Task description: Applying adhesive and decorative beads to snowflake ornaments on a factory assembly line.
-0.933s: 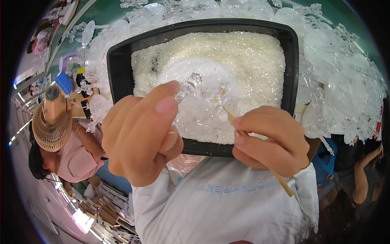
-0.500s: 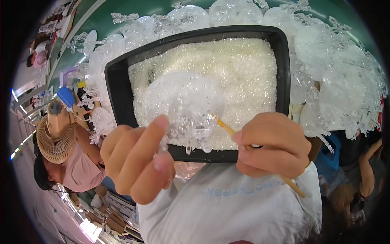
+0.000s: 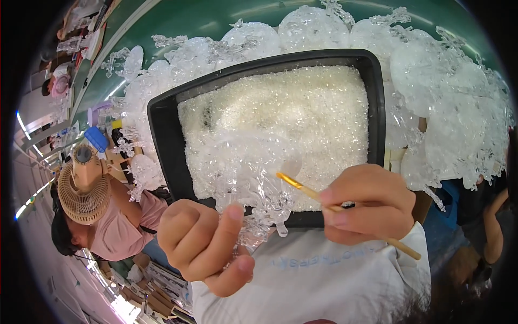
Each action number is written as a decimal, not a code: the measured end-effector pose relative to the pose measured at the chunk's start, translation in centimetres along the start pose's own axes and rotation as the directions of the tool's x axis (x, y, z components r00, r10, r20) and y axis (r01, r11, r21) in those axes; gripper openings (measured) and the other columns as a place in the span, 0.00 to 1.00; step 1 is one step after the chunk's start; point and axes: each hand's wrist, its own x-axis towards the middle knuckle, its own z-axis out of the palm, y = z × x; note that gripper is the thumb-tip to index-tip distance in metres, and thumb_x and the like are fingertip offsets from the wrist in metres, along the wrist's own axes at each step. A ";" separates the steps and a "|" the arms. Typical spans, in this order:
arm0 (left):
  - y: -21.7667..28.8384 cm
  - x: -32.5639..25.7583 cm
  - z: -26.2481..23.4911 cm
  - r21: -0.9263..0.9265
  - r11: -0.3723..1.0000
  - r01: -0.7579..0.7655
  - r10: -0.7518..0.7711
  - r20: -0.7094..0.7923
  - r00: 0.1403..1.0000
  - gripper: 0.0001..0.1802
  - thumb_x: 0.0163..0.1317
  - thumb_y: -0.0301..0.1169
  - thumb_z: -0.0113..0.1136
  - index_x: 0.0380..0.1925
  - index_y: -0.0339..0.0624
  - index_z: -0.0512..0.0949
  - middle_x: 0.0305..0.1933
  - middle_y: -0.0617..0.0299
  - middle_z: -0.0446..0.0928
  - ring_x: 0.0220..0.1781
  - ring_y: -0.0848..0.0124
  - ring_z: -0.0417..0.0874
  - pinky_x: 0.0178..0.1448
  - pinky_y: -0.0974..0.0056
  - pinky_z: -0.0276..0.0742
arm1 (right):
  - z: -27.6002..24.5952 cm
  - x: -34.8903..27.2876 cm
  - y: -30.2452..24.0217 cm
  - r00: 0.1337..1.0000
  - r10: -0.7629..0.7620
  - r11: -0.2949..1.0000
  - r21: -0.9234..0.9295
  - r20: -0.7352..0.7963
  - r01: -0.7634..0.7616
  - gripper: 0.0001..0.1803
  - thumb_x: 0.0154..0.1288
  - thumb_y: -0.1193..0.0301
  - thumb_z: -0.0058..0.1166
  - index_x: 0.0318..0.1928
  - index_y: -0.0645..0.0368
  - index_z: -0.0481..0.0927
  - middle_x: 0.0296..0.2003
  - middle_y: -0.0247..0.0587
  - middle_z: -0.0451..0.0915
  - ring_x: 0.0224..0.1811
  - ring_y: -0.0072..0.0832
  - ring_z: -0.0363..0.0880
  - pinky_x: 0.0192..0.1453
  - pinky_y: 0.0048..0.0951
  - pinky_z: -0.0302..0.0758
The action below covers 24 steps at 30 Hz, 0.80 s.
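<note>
My left hand [image 3: 208, 245] pinches the lower part of a clear plastic ornament [image 3: 261, 186], a translucent round disc with a glossy moulded figure on it. It is held over the near side of a black tray [image 3: 380, 113]. My right hand [image 3: 369, 202] grips a thin paintbrush [image 3: 315, 193] with a wooden handle and a yellow tip. The tip points left at the ornament's right side; I cannot tell whether it touches. Sparkling whitish flakes [image 3: 307, 102] fill the tray.
Many clear ornaments [image 3: 448, 102] lie heaped around the tray's far and right sides on a green table [image 3: 199, 21]. At left are a beige fan [image 3: 83, 189], a blue object [image 3: 96, 139] and a person in pink [image 3: 121, 229]. Another person's arm [image 3: 493, 227] shows at right.
The ornament has tilted, its figure now catching more light. My left hand has shifted right and toward me in the picture. The brush tip has moved slightly left and down; the view has shifted too.
</note>
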 end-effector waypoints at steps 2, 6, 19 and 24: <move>0.3 0.0 0.3 0.018 1.000 -0.003 0.004 -0.017 1.000 0.11 0.75 0.32 0.46 0.53 0.46 0.72 0.30 0.55 0.86 0.13 0.79 0.65 0.20 0.71 0.48 | -0.2 0.1 -0.4 0.990 0.117 0.993 0.023 0.077 -0.119 0.18 0.46 0.84 0.72 0.41 0.67 0.84 0.39 0.56 0.84 0.27 0.36 0.84 0.29 0.29 0.82; 0.6 0.0 0.7 0.040 0.999 -0.022 0.023 -0.030 0.999 0.11 0.75 0.31 0.46 0.53 0.48 0.72 0.27 0.59 0.86 0.12 0.80 0.64 0.20 0.71 0.47 | -0.7 0.5 -0.9 0.978 0.160 0.987 -0.033 0.133 -0.157 0.25 0.48 0.85 0.74 0.49 0.64 0.82 0.44 0.56 0.83 0.31 0.37 0.85 0.32 0.29 0.80; 0.5 -0.1 0.7 0.019 0.990 -0.139 0.139 -0.025 0.990 0.10 0.76 0.31 0.45 0.53 0.49 0.72 0.26 0.60 0.85 0.14 0.80 0.67 0.21 0.71 0.48 | -0.2 0.9 -0.4 0.993 0.074 0.996 -0.053 0.095 -0.069 0.17 0.45 0.82 0.69 0.40 0.69 0.85 0.36 0.55 0.84 0.27 0.36 0.84 0.27 0.29 0.81; 0.5 -0.1 0.6 0.010 0.990 -0.144 0.144 -0.018 0.989 0.10 0.76 0.31 0.45 0.52 0.49 0.72 0.25 0.60 0.85 0.13 0.80 0.67 0.21 0.71 0.48 | 0.0 0.7 -0.2 0.994 0.045 0.998 -0.057 0.097 -0.040 0.16 0.43 0.83 0.71 0.37 0.68 0.84 0.34 0.53 0.84 0.25 0.37 0.84 0.26 0.30 0.81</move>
